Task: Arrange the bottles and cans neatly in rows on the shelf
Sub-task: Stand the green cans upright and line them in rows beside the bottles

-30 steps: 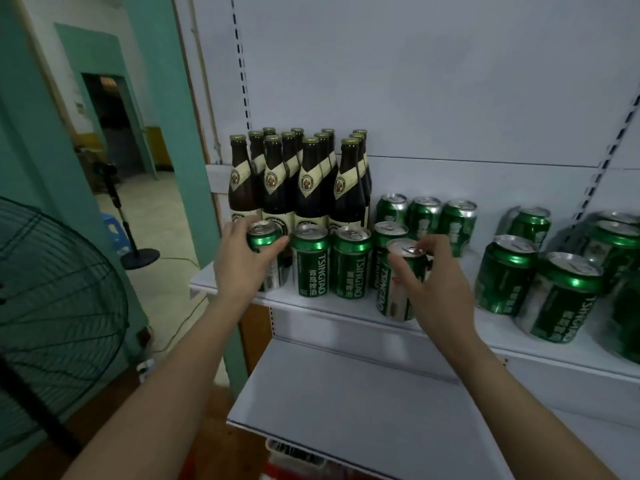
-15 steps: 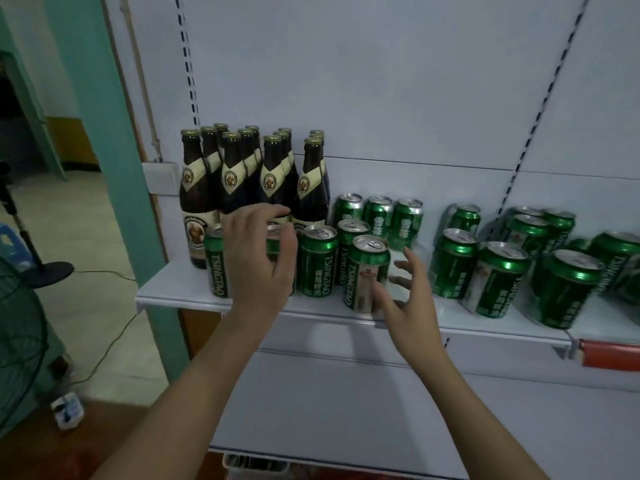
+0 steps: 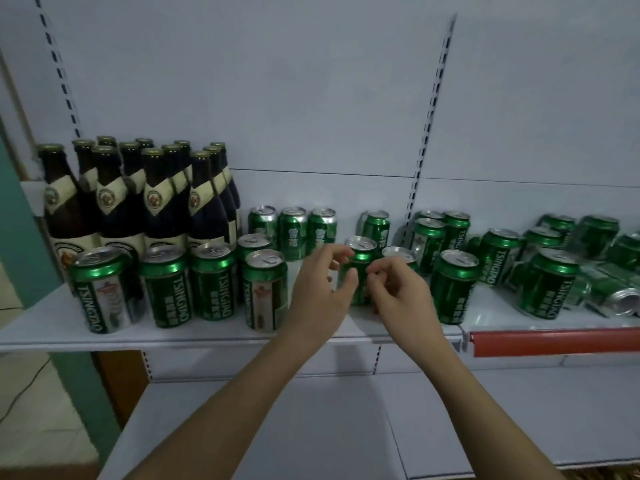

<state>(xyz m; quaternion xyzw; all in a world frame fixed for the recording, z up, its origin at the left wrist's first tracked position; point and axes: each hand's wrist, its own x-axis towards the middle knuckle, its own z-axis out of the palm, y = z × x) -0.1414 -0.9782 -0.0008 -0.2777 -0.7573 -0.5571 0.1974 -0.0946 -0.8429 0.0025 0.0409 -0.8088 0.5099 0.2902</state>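
Mid-frame, upright can stands just beyond both hands, left hand nearer, right hand beside; fingers loosely curled, holding nothing

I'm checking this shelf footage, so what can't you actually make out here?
Head view only:
- Can between the hands: its lower body is hidden by left hand and right hand; contact unclear.
- Back bottles: labels hidden by front bottles.
- Far-right cans: blurred, cut off by the frame edge.
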